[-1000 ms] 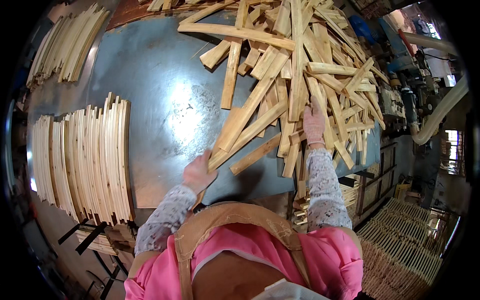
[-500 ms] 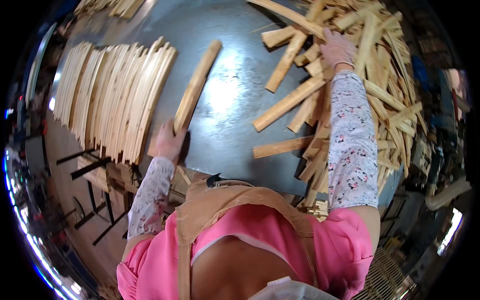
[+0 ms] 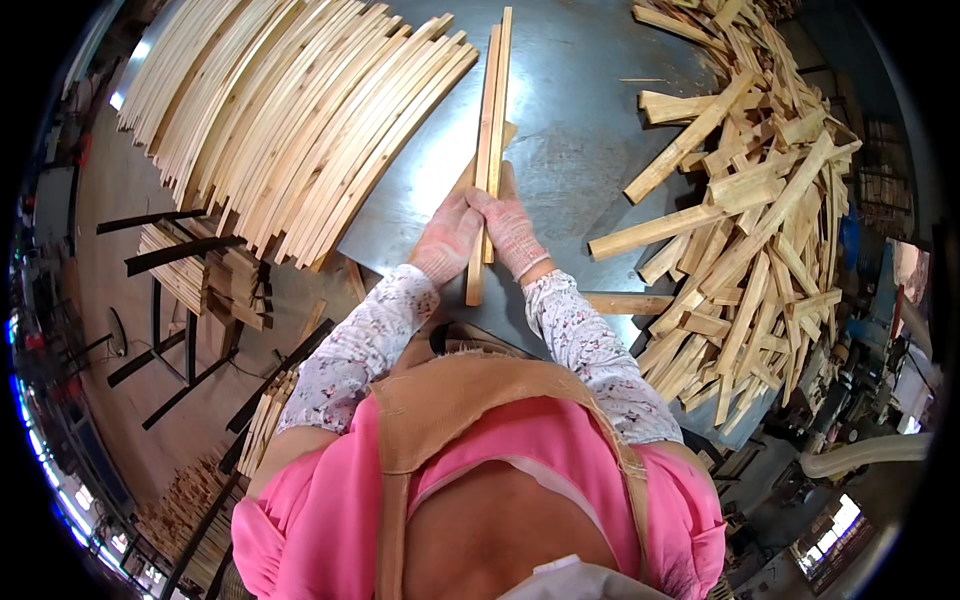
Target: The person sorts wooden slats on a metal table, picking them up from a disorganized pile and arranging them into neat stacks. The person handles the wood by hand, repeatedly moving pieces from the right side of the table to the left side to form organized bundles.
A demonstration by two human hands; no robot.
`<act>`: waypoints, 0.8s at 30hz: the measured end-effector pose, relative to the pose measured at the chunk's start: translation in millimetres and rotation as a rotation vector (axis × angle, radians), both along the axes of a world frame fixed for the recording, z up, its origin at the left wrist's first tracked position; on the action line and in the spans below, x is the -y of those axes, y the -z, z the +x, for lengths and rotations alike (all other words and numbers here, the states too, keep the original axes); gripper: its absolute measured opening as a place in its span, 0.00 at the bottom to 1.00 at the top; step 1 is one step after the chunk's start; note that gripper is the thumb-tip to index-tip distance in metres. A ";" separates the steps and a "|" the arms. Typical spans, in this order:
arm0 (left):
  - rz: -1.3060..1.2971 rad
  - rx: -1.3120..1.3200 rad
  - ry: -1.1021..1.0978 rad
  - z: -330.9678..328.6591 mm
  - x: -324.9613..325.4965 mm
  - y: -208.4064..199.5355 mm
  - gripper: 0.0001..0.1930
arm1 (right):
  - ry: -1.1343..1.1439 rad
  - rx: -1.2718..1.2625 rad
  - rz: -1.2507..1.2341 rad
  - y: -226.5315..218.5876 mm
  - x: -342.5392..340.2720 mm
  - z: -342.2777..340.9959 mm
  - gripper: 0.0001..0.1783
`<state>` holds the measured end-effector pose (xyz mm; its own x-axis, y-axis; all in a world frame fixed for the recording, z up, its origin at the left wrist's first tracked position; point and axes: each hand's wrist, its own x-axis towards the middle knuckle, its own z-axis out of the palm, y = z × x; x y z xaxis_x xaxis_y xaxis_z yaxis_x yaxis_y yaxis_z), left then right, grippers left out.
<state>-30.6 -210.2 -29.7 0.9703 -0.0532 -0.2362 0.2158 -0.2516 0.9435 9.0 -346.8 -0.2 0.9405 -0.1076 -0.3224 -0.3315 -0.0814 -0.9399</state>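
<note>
Two long, narrow wooden strips (image 3: 487,120) stand side by side between my hands, pointing away from me over the metal table. My left hand (image 3: 447,240), in a pale knit glove, is closed against their left side near the lower end. Against the right side, my right hand (image 3: 508,222) in a matching glove grips the same pair, its thumb across the front. Behind the strips, part of another piece of wood (image 3: 509,134) shows, mostly hidden by my hands. My fingertips on the far side are partly covered.
A neat row of light wooden strips (image 3: 300,120) lies on the left of the table (image 3: 580,130). To the right is a jumbled heap of wooden pieces (image 3: 740,240), some jutting toward the middle. Dark metal bars (image 3: 185,255) and stacked wood stand below the left edge.
My right hand has come from the heap to the middle and now holds strips together with my left hand, which moved right. The view has shifted, showing more of the row.
</note>
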 end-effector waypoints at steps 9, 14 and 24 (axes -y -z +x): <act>0.543 0.037 0.231 -109.3 -155.0 14.0 0.35 | 0.200 -0.345 0.641 -3.1 21.3 -20.3 0.22; 0.686 0.141 0.400 -84.1 -120.7 -22.1 0.33 | 0.323 -0.332 0.498 35.0 26.4 -40.5 0.20; 0.561 0.026 0.347 -40.7 -132.3 -15.6 0.27 | 0.081 -0.373 0.228 38.5 -54.4 -66.1 0.21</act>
<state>-71.3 -77.9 -14.1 0.9249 -0.2394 -0.2954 0.0125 -0.7573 0.6530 -57.1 -292.4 -38.7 0.7467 -0.0633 -0.6621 -0.6481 0.1545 -0.7457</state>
